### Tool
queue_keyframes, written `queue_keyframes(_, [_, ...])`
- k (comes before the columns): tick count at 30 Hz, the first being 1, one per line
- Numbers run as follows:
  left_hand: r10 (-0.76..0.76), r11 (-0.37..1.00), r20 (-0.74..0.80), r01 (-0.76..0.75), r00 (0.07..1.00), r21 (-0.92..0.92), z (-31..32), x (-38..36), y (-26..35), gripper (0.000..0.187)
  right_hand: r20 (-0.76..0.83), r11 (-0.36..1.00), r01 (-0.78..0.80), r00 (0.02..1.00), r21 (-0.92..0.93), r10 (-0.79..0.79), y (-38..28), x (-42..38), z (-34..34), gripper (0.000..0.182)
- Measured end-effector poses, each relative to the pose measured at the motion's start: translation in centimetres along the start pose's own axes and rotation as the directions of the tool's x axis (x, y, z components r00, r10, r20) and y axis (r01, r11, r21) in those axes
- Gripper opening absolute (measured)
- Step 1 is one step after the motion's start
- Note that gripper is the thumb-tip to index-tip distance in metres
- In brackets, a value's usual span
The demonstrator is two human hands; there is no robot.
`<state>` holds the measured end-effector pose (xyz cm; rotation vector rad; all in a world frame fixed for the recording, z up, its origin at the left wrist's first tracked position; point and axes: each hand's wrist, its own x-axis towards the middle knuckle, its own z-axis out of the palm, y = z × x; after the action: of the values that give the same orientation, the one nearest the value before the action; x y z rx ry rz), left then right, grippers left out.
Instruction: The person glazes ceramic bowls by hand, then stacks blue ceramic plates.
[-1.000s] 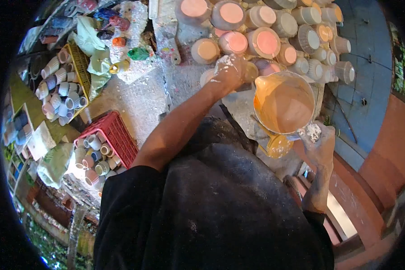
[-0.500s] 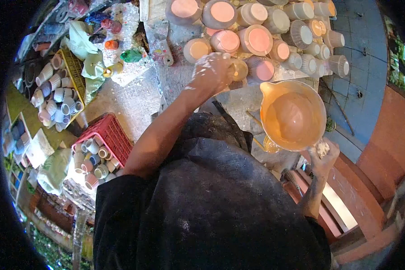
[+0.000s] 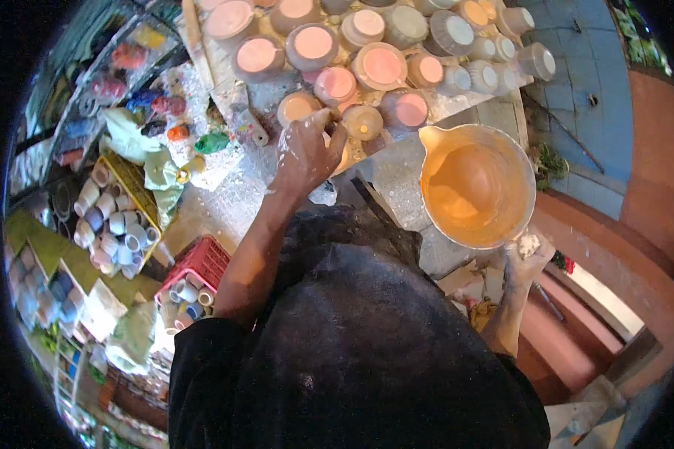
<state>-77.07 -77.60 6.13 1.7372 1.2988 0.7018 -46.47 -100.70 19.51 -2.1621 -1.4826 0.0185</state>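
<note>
Spotted with white, my left hand [image 3: 311, 153] is beside a small tan pot [image 3: 363, 123] at the near edge of the table [image 3: 449, 112]. Its thumb and fingers are apart, with a gap between them, and the pot stands just to their right. My right hand [image 3: 528, 258] is closed round the handle end of a large spouted pot [image 3: 478, 187]. Orange liquid coats the inside of that pot, and its spout points up and left. Rows of pots with pink tops, such as one pink-topped pot [image 3: 382, 66], stand beyond my left hand.
On the left are a red crate [image 3: 202, 262] and a yellow crate [image 3: 138, 183], both with many small pots. Paint bottles, one of them green [image 3: 212, 142], lie at the upper left. A scraper [image 3: 253, 127] rests on the table's left part.
My left hand has moved left, off the small tan pot, and its fingers have opened. The spouted pot and my right hand have shifted slightly; the whole view has turned.
</note>
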Motion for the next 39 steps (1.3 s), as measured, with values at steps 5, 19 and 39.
queue_keyframes(5, [0.054, 0.996, 0.291, -0.03, 0.955, -0.084, -1.0, -3.4, 1.0, 0.028, 0.014, 0.919, -0.329, 0.942, 0.218, 0.335, 0.3, -3.7, -2.1, 0.049])
queue_keyframes(19, [0.058, 0.986, 0.71, -0.151, 0.701, 0.069, 16.1, -11.7, 6.6, 0.025, 0.027, 0.604, -0.47, 0.803, 0.644, 0.596, 19.7, -12.4, -2.1, 0.026])
queue_keyframes(39, [0.399, 0.904, 0.68, -0.141, 0.615, -0.404, 47.3, -6.6, 33.0, 0.032, 0.077, 0.584, -0.51, 0.791, 0.632, 0.607, 34.0, 0.0, -9.8, 0.059])
